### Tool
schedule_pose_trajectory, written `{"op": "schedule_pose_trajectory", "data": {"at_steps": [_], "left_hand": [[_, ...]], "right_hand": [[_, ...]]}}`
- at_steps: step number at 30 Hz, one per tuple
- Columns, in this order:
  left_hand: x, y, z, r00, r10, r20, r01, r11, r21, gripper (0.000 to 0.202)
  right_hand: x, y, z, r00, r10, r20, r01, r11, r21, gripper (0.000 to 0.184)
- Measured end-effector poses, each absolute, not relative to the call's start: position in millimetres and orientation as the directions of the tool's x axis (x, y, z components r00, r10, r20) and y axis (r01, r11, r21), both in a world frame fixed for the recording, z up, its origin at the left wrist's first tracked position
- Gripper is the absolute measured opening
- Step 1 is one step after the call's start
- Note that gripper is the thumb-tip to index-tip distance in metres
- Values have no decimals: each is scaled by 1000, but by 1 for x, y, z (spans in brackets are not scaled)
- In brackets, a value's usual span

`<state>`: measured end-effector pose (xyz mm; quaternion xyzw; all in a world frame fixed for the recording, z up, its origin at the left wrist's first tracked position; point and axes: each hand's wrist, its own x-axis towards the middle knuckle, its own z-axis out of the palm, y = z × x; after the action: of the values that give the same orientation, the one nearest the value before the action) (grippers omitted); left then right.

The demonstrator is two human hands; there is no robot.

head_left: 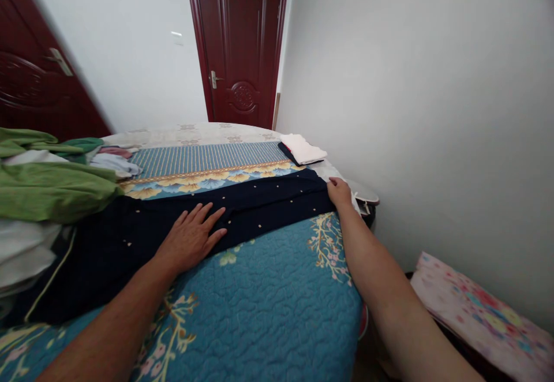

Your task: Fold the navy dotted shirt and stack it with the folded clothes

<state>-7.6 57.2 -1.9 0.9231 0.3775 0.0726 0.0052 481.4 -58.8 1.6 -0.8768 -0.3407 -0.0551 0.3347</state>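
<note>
A dark navy garment (pixel 259 206) with small pale dots lies stretched across the blue quilted bed cover (pixel 268 307). My left hand (pixel 190 238) rests flat on its middle with the fingers spread. At the bed's right edge my right hand (pixel 339 191) is closed on the garment's end, pinching the cloth.
A heap of green and white clothes (pixel 47 188) sits at the left. Folded white and dark cloths (pixel 302 149) lie at the far right corner of the bed. A dark red door (pixel 240 47) stands behind. The white wall is close on the right, with a floral item (pixel 476 313) below it.
</note>
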Motion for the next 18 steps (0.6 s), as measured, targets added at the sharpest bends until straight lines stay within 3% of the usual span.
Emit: {"op": "schedule_pose_trajectory", "data": {"at_steps": [8, 12, 15, 18], "left_hand": [[-7, 57, -5, 707, 694, 137, 696, -717, 40, 72], [-8, 58, -5, 705, 695, 141, 697, -716, 43, 71], [-9, 58, -5, 705, 696, 139, 697, -715, 44, 72], [-9, 58, -4, 702, 700, 131, 701, -712, 44, 72]], "right_hand": [[484, -45, 11, 713, 626, 315, 684, -522, -510, 47], [483, -37, 10, 705, 671, 228, 625, -438, -646, 47], [484, -35, 4, 773, 619, 139, 402, -310, -861, 51], [485, -32, 0, 810, 582, 73, 104, -21, -994, 45]]}}
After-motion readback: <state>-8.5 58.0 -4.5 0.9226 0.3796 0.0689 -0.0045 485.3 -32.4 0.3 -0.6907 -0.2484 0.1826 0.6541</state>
